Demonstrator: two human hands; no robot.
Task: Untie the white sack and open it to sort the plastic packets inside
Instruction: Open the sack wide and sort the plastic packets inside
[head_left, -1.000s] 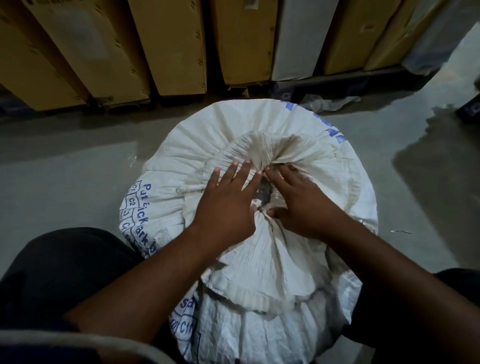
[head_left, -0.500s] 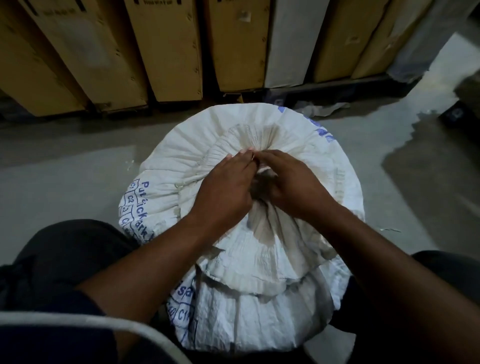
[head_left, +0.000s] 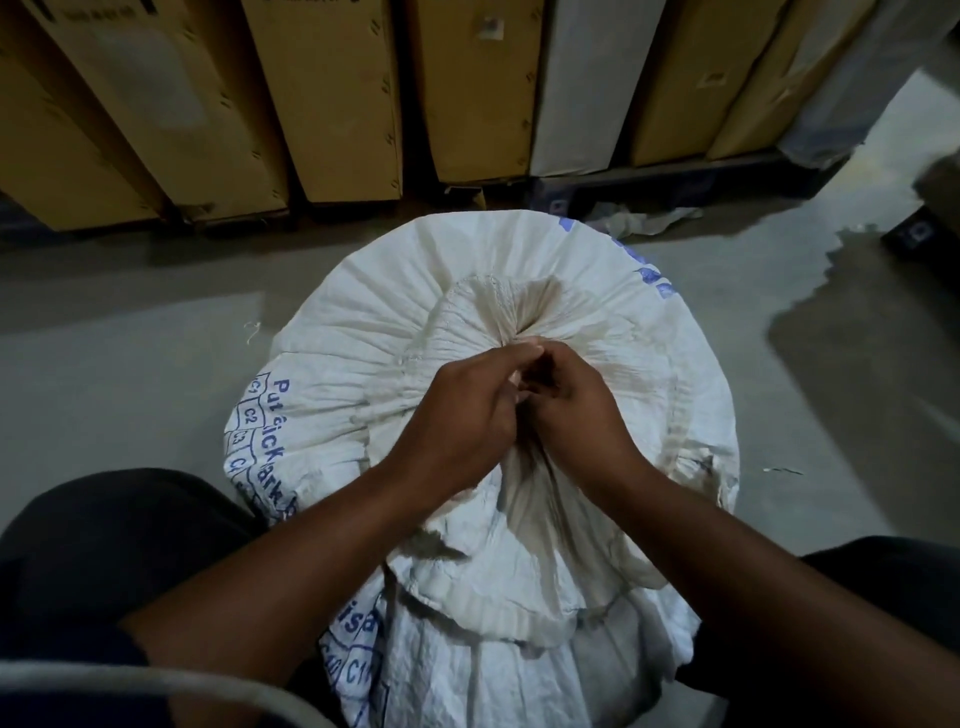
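A full white woven sack (head_left: 363, 322) with blue print stands on the floor between my knees, its mouth gathered into a pleated bunch at the top centre. My left hand (head_left: 462, 410) and my right hand (head_left: 576, 410) meet over that bunch, fingertips pinched together on the gathered neck of the sack. The tie itself is hidden under my fingers. No plastic packets show; the sack is closed.
A row of tall brown cardboard boxes (head_left: 327, 98) and one white box (head_left: 582, 88) lean along the far side. The floor (head_left: 119, 374) is grey concrete, with a crumpled plastic scrap (head_left: 644, 221) behind the sack. A curved grey bar (head_left: 156, 686) crosses the lower left.
My fingers have gone from lying spread on the sack's top to curling in and pinching the gathered neck. Both hands have drawn closer together.
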